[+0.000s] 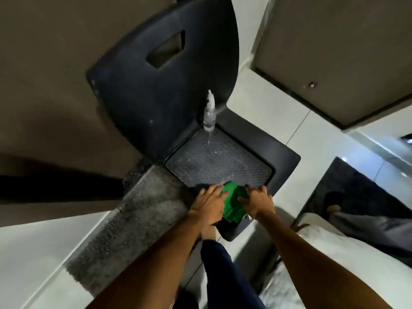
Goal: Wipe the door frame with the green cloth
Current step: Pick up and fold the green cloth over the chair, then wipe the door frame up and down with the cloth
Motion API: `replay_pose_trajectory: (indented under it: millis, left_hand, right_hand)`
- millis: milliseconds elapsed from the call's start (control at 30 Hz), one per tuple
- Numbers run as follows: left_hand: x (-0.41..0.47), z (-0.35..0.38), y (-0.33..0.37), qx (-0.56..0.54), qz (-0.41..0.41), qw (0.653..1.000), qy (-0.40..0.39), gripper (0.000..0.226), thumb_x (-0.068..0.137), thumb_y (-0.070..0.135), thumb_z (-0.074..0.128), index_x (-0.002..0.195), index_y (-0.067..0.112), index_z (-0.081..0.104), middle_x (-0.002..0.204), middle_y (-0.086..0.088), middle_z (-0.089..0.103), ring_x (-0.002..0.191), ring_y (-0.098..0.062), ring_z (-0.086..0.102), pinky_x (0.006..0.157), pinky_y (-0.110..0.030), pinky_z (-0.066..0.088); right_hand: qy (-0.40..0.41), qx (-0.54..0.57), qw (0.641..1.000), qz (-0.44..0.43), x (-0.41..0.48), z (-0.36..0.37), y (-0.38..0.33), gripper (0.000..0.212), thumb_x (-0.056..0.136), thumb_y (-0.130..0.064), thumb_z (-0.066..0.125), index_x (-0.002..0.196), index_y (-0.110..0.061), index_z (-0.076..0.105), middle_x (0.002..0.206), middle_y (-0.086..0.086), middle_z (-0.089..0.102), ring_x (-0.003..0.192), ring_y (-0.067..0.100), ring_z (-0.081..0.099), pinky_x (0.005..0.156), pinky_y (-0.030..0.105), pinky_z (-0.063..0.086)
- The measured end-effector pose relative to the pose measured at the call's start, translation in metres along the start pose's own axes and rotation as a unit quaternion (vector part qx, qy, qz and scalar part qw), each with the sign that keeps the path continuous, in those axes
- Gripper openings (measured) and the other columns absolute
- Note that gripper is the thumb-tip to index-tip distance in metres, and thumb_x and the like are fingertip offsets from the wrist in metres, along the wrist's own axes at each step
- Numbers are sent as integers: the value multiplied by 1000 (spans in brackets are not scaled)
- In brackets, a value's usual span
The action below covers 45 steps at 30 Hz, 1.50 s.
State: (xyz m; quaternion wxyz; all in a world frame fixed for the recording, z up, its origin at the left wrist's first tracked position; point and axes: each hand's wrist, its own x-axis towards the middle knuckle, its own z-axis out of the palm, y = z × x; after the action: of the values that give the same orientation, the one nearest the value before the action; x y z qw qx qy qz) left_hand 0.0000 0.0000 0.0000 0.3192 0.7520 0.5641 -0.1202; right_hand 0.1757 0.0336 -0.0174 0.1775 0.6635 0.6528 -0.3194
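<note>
Both hands, left [210,200] and right [259,200], press flat on the green cloth [234,202] atop a black chair [283,159] (spray bottle [209,115] behind); gathering it firmly should precede wiping.

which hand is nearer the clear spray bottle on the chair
Right, narrowly. The right hand rests on the green cloth at the seat's front edge, almost directly below the spray bottle. The left hand is on the cloth's other side, slightly farther off.

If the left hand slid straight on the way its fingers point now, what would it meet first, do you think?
Probably the green cloth: the left hand already rests against its edge on the chair seat, fingers aimed toward it. Beyond lies the right hand.
</note>
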Motion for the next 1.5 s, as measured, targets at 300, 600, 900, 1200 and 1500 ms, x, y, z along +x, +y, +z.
replay_pose_trajectory:
  millis: [300, 600, 900, 1200, 1500]
  left_hand:
    - [21, 32, -3, -115, -63, 989, -62, 54, 96, 23, 48, 149, 24, 35, 155, 0, 35, 139, -25, 35, 113, -42, 36]
    - [-5, -2, -24, -244, -151, 958, 17, 64, 85, 34, 71, 140, 11, 47, 143, -14, 49, 137, -29, 39, 111, -41, 36]
    - [-123, -59, -82, -504, -183, 814, 224, 19, 92, 18, 65, 103, 5, 56, 114, -25, 68, 101, -28, 67, 90, -44, 56]
    - [-326, -137, -140, -376, -234, 711, 546, 63, 84, 34, 71, 138, 32, 38, 82, 16, 62, 80, -20, 65, 73, -28, 53]
    - [-492, -254, -138, 60, -231, 668, 704, 58, 90, 38, 64, 144, 22, 48, 121, -7, 65, 106, -22, 65, 92, -42, 52]
  right_hand:
    - [-50, 59, 995, 63, 28, 25, 1, 57, 85, -46, 66, 133, -20, 51, 139, 10, 52, 134, 34, 34, 108, 47, 33]
    - [-182, 270, 942, -86, 17, -23, -20, 28, 74, 5, 79, 87, -9, 57, 80, 6, 56, 73, 16, 51, 68, 19, 49]
    - [-187, 404, 880, -166, -46, -64, -141, 30, 78, -22, 80, 107, -17, 72, 103, 1, 78, 93, 11, 73, 77, 22, 58]
    - [-66, 405, 833, -370, -177, -86, -357, 24, 82, -29, 77, 101, -22, 66, 103, 4, 74, 99, 25, 70, 91, 45, 56]
    - [209, 405, 667, -590, -355, -164, -491, 50, 95, -19, 58, 138, -30, 36, 131, -1, 47, 113, 14, 51, 100, 33, 43]
